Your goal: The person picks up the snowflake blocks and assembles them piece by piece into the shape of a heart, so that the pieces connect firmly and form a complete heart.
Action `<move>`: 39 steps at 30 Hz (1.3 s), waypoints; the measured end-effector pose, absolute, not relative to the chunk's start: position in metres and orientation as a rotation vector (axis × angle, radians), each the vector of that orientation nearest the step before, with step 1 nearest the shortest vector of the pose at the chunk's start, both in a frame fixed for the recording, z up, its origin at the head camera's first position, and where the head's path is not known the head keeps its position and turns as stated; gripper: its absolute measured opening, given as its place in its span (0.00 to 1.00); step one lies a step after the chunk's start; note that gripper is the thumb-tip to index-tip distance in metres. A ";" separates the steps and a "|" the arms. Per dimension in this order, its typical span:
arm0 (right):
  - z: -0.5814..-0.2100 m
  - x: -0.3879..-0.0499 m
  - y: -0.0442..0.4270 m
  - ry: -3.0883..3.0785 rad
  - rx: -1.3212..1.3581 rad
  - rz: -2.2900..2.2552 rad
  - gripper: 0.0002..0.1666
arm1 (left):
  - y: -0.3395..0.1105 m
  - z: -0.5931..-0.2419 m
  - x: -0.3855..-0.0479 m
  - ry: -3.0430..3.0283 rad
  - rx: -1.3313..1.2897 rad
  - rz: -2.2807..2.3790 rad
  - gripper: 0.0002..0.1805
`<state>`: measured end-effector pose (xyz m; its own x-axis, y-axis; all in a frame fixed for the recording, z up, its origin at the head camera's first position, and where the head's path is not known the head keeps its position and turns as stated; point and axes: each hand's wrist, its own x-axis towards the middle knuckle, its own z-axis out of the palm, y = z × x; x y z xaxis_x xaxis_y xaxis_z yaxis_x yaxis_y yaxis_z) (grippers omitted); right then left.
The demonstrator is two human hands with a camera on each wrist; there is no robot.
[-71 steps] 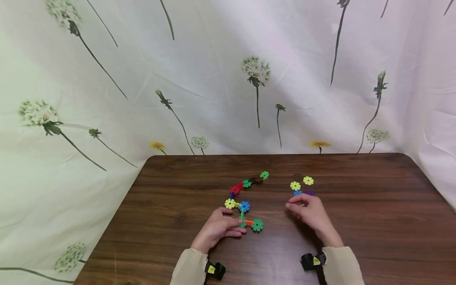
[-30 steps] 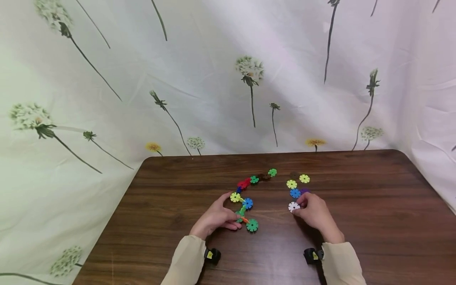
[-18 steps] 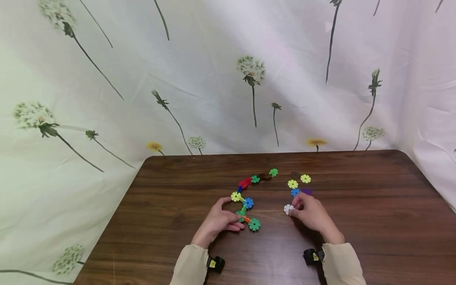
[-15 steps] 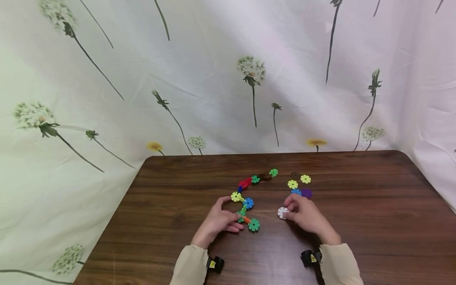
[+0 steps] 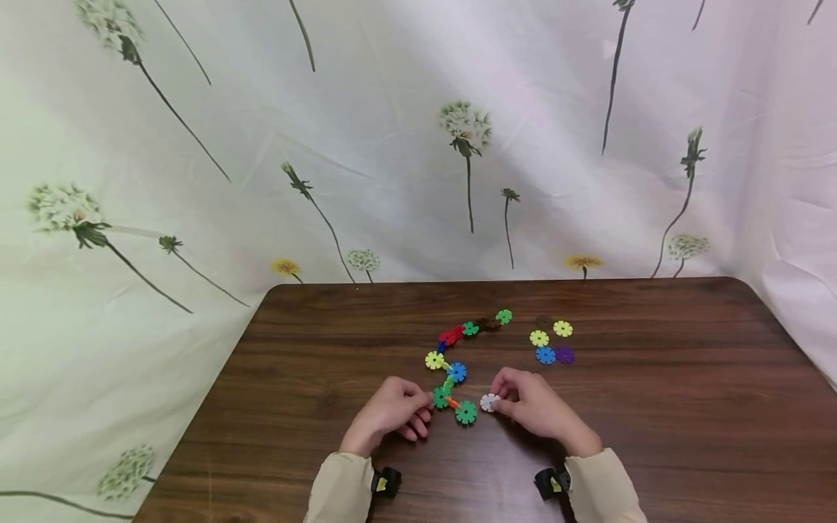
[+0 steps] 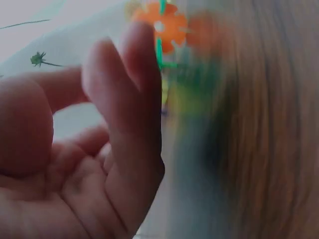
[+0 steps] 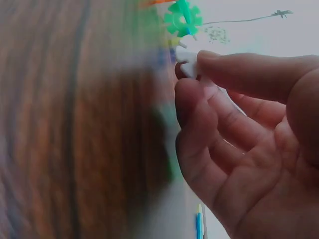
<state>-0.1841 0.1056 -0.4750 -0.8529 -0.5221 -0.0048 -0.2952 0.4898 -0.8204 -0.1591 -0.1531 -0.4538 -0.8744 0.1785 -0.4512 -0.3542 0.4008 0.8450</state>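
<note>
In the head view my right hand (image 5: 538,408) pinches a white notched disc (image 5: 488,403) between thumb and fingers, just right of the joined chain. The right wrist view shows the same white disc (image 7: 186,56) at the thumb tip. My left hand (image 5: 392,412) lies beside the chain's near end, fingers loosely bent, with nothing seen between them. Its thumb is close to a green disc (image 5: 441,397); whether they touch I cannot tell. An orange disc (image 5: 453,402) links that one to another green disc (image 5: 466,412). In the left wrist view the orange disc (image 6: 160,27) stands beyond the fingertips.
The chain runs back through a blue disc (image 5: 456,373), a yellow disc (image 5: 434,360) and red discs (image 5: 450,335) to a green disc (image 5: 504,317). Loose discs, among them a purple disc (image 5: 564,355), lie right. A flowered cloth (image 5: 392,145) hangs behind the table (image 5: 314,349).
My right hand has picked the white disc from beside the loose discs and brought it left and nearer, to the chain. My left hand has let go of the chain and drawn slightly left.
</note>
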 end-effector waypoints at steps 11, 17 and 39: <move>-0.477 -0.182 0.099 2.465 -0.750 -1.292 0.05 | -0.135 -0.463 -0.153 1.938 -0.095 1.552 0.14; -0.477 -0.182 0.097 2.465 -0.750 -1.276 0.05 | -0.128 -0.465 -0.151 1.898 -0.104 1.614 0.14; -0.481 -0.184 0.094 2.393 -0.711 -1.395 0.03 | -0.120 -0.477 -0.147 1.805 -0.269 1.826 0.14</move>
<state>-0.1835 0.0938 -0.4814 -0.8393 -0.5437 0.0051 -0.2724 0.4122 -0.8694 -0.1470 -0.1204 -0.4766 -0.8272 0.2413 -0.5074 -0.5101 0.0561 0.8583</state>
